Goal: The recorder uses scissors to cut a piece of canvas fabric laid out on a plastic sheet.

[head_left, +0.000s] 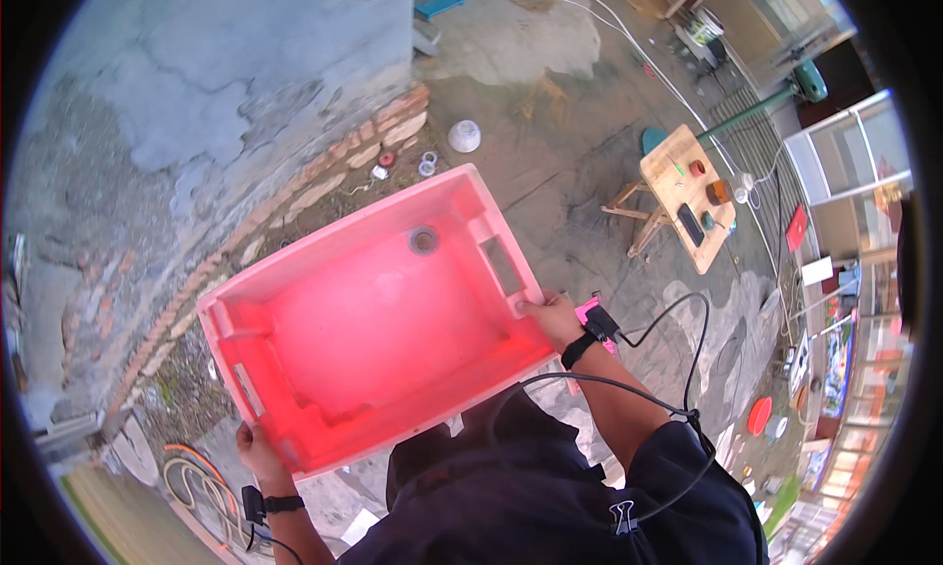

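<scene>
A large red plastic crate [368, 329] hangs before my body, its open top toward me and tilted up on the right. My left hand [259, 451] is closed on its lower left side, below a handle slot. At the right side, my right hand [553, 319] grips the rim with the thumb over the edge, just under the other handle slot. Inside, near the far right corner, shows a small grey round thing [423, 240]; I cannot tell whether it is an object or a hole. The rest of the crate's inside holds nothing visible.
Left runs a weathered wall [246, 84] with a brick base. A white bowl [465, 136] and tape-like rings [427, 164] lie past the crate. To the right stands a small wooden table [678, 187] with small items on it. A coiled hose [201, 486] lies at lower left.
</scene>
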The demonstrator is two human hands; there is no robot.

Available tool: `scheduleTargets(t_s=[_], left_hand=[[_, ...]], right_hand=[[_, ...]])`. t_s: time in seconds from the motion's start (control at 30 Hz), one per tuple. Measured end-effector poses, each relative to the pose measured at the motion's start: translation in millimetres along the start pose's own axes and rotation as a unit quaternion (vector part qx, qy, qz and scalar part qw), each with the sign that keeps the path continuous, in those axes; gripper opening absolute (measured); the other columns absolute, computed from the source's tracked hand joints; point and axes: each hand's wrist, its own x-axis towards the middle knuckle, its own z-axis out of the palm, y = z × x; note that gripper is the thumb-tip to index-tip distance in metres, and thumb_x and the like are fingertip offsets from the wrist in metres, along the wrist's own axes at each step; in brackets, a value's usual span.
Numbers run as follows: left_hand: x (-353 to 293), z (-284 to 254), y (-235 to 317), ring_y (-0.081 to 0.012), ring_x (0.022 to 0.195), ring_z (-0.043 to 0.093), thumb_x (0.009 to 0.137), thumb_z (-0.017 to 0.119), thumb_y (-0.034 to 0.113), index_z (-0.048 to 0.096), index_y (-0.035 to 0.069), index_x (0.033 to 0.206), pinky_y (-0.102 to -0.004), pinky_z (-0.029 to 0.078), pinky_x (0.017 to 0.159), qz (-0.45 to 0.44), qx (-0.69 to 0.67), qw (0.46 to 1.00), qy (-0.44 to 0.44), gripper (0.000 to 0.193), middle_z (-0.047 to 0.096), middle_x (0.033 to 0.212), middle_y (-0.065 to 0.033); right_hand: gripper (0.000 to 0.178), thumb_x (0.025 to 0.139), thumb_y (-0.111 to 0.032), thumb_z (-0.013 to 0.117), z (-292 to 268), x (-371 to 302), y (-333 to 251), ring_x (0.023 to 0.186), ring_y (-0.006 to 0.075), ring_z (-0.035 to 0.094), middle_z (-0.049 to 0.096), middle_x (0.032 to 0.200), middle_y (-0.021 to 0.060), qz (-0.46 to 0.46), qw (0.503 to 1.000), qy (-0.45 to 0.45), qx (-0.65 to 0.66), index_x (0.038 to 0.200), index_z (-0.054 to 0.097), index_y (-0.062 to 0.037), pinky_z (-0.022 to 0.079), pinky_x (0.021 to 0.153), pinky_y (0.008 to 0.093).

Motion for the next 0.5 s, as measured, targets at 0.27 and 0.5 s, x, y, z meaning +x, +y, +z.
scheduleTargets(t_s=[0.27,0.5], left_hand=[[-11.9,295.0,215.8,-0.0124,0.075,0.059,0.086,0.058,0.009,0.062,-0.005,0.102,-0.0271,0.049,0.067,0.109,0.025,0.989,-0.098,0.022,0.065,0.088,-0.0079],[-10.6,490.8,378.5,-0.0102,0.070,0.056,0.085,0.058,0.007,0.061,-0.004,0.099,-0.0254,0.047,0.064,0.157,0.025,0.974,-0.161,0.018,0.063,0.082,-0.0049]], right_hand=[[0.030,0.079,-0.007,0.068,-212.8,98.9,-78.9,0.080,0.0148,0.065,0.068,0.092,0.0084,0.017,0.988,0.103,0.113,0.106,0.063,0.0039,0.051,0.074,0.0283],[0.026,0.080,-0.005,0.068,-323.4,174.1,-186.1,0.079,0.0155,0.065,0.068,0.091,0.0077,0.014,0.967,0.159,0.198,0.104,0.063,0.0042,0.052,0.071,0.0282]])
